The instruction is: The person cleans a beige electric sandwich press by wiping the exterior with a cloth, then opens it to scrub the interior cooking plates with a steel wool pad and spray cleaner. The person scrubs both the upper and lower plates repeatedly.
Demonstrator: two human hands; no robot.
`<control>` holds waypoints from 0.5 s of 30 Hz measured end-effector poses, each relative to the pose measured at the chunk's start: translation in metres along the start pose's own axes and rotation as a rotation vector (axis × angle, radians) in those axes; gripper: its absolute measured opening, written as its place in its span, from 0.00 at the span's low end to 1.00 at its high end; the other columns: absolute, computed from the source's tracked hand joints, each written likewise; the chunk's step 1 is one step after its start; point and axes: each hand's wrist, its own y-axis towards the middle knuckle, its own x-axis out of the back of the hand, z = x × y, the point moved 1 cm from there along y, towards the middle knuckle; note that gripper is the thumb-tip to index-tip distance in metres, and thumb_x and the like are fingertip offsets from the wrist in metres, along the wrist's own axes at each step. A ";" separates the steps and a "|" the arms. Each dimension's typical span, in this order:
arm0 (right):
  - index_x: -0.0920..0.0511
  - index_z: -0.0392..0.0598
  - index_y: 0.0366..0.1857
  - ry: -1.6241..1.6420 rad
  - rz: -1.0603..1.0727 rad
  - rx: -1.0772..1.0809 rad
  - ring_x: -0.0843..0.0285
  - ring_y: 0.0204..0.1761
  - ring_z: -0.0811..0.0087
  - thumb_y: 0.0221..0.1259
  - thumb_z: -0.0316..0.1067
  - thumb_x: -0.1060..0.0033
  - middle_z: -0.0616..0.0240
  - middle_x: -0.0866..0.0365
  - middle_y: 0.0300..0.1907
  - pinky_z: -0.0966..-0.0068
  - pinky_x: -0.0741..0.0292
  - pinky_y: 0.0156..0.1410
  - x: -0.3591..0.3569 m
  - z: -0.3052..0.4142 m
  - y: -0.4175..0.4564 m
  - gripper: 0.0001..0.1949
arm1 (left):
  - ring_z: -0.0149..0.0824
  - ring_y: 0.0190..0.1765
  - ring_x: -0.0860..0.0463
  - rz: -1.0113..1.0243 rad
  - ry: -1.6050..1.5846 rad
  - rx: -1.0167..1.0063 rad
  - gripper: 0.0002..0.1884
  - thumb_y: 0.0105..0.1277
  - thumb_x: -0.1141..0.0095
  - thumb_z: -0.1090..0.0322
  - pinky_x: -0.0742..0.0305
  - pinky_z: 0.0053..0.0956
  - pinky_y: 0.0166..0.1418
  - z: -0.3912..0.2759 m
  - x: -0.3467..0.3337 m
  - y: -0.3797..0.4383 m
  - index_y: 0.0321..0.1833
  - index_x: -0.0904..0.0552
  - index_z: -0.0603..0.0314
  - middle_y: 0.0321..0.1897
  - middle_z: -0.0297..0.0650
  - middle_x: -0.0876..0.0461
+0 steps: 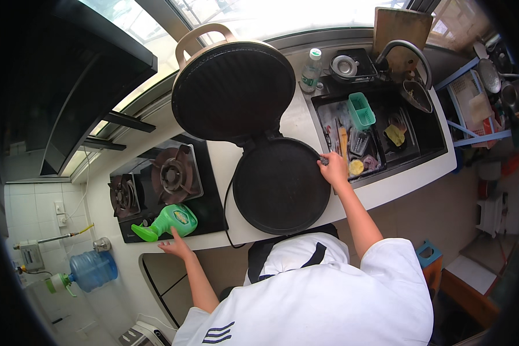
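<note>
A round electric griddle stands unfolded on the white counter, its black lower plate flat and its ribbed lid raised behind. My right hand holds a small grey steel-wool scrubber at the right rim of the lower plate. On the left, my left hand is beside a green spray bottle at the front edge of the gas hob; its fingers are apart and one fingertip is close to the bottle. Whether that fingertip touches the bottle is unclear.
Right of the griddle, a black sink holds utensils, a green basket and a yellow cloth. A plastic bottle stands behind it, near the curved faucet. A black cord runs between griddle and gas hob.
</note>
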 end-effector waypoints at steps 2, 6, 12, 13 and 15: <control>0.09 0.45 0.44 0.016 0.026 -0.005 0.14 0.48 0.49 0.55 0.37 0.24 0.51 0.13 0.41 0.58 0.20 0.56 -0.003 0.002 -0.003 0.14 | 0.48 0.73 0.30 0.071 -0.135 -0.121 0.51 0.64 0.25 0.57 0.27 0.40 0.73 -0.022 0.004 0.022 0.81 0.44 0.72 0.76 0.54 0.38; 0.10 0.45 0.45 -0.033 0.139 -0.027 0.14 0.49 0.49 0.55 0.38 0.24 0.51 0.12 0.44 0.58 0.19 0.57 -0.006 0.007 -0.016 0.15 | 0.47 0.67 0.22 0.171 -0.183 -0.098 0.44 0.65 0.25 0.60 0.21 0.41 0.68 -0.030 -0.006 0.046 0.79 0.36 0.64 0.74 0.50 0.30; 0.10 0.45 0.49 0.161 0.147 -0.075 0.13 0.50 0.50 0.54 0.45 0.21 0.51 0.12 0.45 0.60 0.19 0.58 -0.002 -0.005 -0.028 0.21 | 0.43 0.64 0.19 0.079 -0.250 -0.075 0.41 0.68 0.28 0.56 0.19 0.40 0.65 -0.039 -0.016 0.044 0.78 0.35 0.64 0.72 0.49 0.27; 0.11 0.45 0.50 0.173 0.130 -0.055 0.13 0.50 0.51 0.54 0.45 0.20 0.53 0.12 0.46 0.62 0.19 0.58 -0.002 -0.007 -0.031 0.22 | 0.42 0.64 0.19 0.123 -0.304 -0.014 0.41 0.69 0.29 0.55 0.18 0.40 0.65 -0.044 -0.011 0.043 0.78 0.36 0.66 0.72 0.49 0.28; 0.11 0.45 0.50 0.205 0.141 -0.063 0.14 0.50 0.51 0.55 0.45 0.21 0.53 0.12 0.46 0.62 0.19 0.58 0.002 -0.014 -0.034 0.22 | 0.42 0.63 0.18 0.119 -0.339 -0.028 0.42 0.70 0.30 0.55 0.18 0.39 0.64 -0.045 -0.010 0.046 0.78 0.37 0.69 0.71 0.50 0.27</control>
